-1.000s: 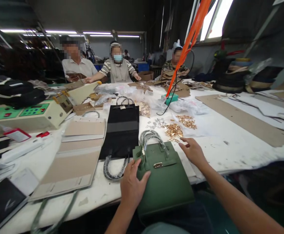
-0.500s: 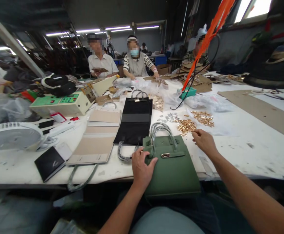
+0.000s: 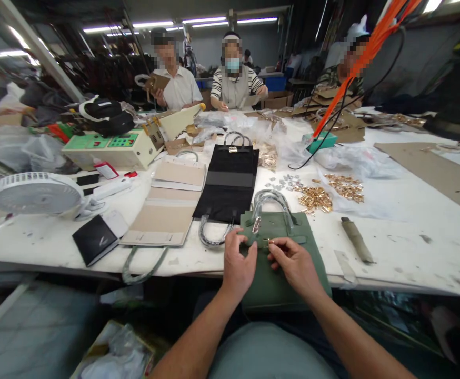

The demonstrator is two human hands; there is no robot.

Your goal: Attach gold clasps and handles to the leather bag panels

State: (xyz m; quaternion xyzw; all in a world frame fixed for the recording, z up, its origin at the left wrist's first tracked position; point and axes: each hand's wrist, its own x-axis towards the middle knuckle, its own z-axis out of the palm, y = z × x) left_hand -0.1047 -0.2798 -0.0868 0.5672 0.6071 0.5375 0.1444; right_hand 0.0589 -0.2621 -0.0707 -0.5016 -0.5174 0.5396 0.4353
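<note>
A green handbag [image 3: 293, 287] with plastic-wrapped handles [image 3: 273, 196] lies at the table's front edge, leaning toward me. My left hand [image 3: 238, 266] grips its left side, fingers curled at the edge and thumb on the front. The bag's gold clasp plate [image 3: 257, 225] is tilted upward near the left thumb. Between thumb and forefinger, my right hand [image 3: 293, 263] pinches a small gold metal piece [image 3: 268, 242] just over the bag's front. Past the handles lie a pile of gold metal pieces [image 3: 315, 199] and scattered silver plates [image 3: 285, 182].
Left of the green bag lie a black bag [image 3: 230, 181], beige bag panels [image 3: 167, 218], a black booklet [image 3: 95, 239] and a white fan [image 3: 36, 195]. An olive tapered object [image 3: 356, 239] rests at right. Orange strands [image 3: 356, 73] hang down. Several people sit across the table.
My right hand has come from the gold pile to the bag's front with a small gold piece. The clasp plate has turned from lying flat to tilted up. The olive object now shows.
</note>
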